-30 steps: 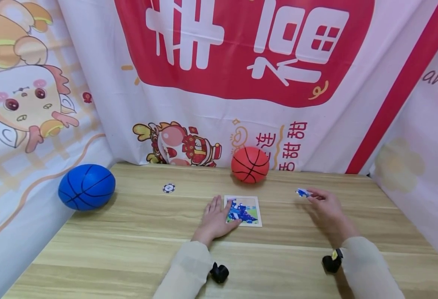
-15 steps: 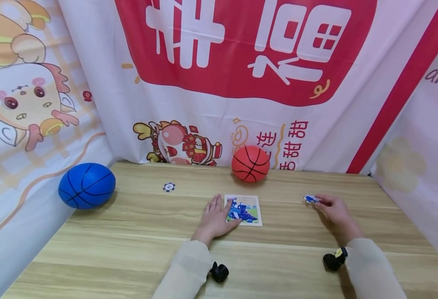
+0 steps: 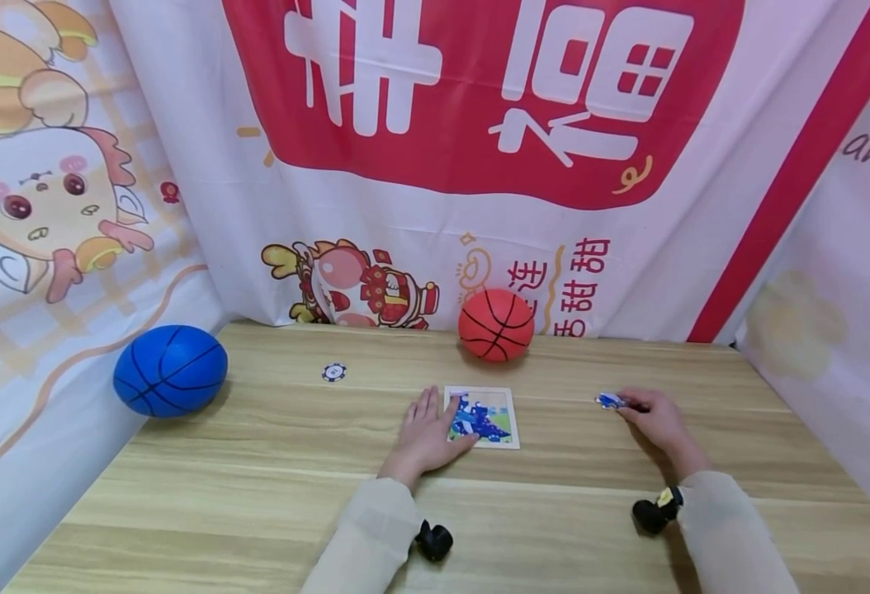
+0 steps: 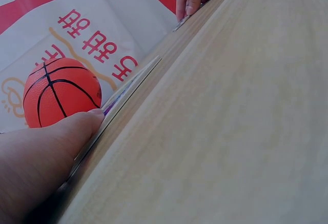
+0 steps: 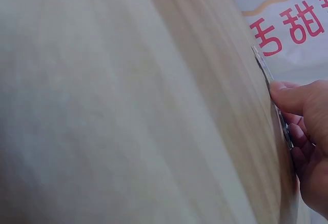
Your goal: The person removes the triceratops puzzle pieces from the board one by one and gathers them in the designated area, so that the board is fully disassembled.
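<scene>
In the head view my left hand rests with straight fingers on the table and the left edge of a small framed jigsaw puzzle. Its thumb lies across the partly filled blue and green picture. To the right, my right hand pinches a blue-and-white puzzle piece low at the tabletop. The right wrist view shows the thumb pressing on a thin piece, seen edge-on, with the other fingers curled beneath. Whether more than one piece is held, I cannot tell. The left wrist view has the left thumb over the frame's edge.
A red mini basketball stands behind the puzzle, near the back curtain. On the far left sits a blue ball. A round poker chip lies on the wooden table between them. Printed curtains enclose the back and sides.
My right hand has shifted right and toward me, then slightly back left, and the puzzle piece has come down to the tabletop. The left hand and the framed puzzle have stayed in place.
</scene>
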A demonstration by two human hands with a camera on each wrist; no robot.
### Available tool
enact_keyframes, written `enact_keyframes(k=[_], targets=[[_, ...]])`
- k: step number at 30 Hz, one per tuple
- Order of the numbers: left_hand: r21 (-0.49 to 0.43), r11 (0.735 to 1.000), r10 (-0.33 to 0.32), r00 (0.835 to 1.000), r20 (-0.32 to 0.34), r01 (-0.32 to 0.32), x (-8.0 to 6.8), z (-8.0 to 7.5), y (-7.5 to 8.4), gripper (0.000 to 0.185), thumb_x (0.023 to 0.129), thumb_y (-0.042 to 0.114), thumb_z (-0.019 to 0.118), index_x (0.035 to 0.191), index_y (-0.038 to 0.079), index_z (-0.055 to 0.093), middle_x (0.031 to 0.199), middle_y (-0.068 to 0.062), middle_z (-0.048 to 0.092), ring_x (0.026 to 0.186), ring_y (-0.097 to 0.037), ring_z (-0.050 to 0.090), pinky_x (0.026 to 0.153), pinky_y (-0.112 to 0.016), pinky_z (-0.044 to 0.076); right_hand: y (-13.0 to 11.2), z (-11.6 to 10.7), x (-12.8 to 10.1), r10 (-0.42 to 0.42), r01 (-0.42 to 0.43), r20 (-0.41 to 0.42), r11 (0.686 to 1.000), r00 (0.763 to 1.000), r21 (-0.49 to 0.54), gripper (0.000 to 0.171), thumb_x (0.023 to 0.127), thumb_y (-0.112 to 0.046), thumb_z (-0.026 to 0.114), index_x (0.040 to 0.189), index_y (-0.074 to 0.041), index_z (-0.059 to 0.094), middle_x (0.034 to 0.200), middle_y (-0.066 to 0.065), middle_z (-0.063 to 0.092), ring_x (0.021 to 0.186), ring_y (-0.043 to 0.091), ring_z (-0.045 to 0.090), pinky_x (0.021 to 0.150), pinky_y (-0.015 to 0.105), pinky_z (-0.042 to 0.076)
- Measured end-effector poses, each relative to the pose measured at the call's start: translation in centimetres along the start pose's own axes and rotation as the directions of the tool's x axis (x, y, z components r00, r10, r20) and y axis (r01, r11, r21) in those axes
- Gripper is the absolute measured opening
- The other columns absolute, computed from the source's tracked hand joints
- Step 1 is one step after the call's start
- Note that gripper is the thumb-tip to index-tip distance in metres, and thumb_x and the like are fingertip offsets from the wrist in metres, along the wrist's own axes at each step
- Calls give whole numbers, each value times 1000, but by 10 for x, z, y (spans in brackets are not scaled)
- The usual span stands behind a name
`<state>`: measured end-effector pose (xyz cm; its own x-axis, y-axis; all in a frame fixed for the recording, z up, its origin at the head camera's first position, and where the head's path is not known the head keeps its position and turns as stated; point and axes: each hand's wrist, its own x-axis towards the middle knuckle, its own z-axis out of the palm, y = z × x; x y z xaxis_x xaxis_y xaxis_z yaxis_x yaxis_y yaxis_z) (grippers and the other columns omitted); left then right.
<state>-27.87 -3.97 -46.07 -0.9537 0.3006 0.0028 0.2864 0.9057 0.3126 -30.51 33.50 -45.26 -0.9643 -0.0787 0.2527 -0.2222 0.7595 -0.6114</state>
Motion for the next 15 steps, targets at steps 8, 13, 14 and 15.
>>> enact_keyframes(k=[8,13,14,15], targets=[[-3,1000,0,1000,1,0,0,0,0,82,75,70,31,139,21,18,142,-15,-1,128,-28,-6,100,-43,-3,0,2,2,15,-15,-5,999,1000,-41,27,81,-8,59,105,5,59,100,24,55,92,36,45,80,51,33],[1,1000,1,1000,5,-1,-1,-1,0,82,75,70,31,139,20,18,142,-15,0,128,-28,-6,100,-43,-2,0,2,3,-3,3,-1,998,1000,-60,27,80,-7,60,104,5,60,103,24,55,91,36,48,79,50,35],[2,1000,1,1000,6,-1,-1,-1,1,82,75,70,30,139,20,18,142,-15,0,128,-28,-6,100,-43,-2,-1,2,3,-1,1,0,998,1000,-59,27,80,-7,60,104,4,60,103,24,55,91,36,48,79,50,35],[2,1000,1,1000,7,-1,-1,-1,1,82,75,70,30,139,20,18,142,-15,0,128,-28,-6,100,-43,-2,-1,2,4,0,1,3,998,1000,-62,27,80,-8,59,104,5,60,102,24,55,90,36,49,79,50,35]])
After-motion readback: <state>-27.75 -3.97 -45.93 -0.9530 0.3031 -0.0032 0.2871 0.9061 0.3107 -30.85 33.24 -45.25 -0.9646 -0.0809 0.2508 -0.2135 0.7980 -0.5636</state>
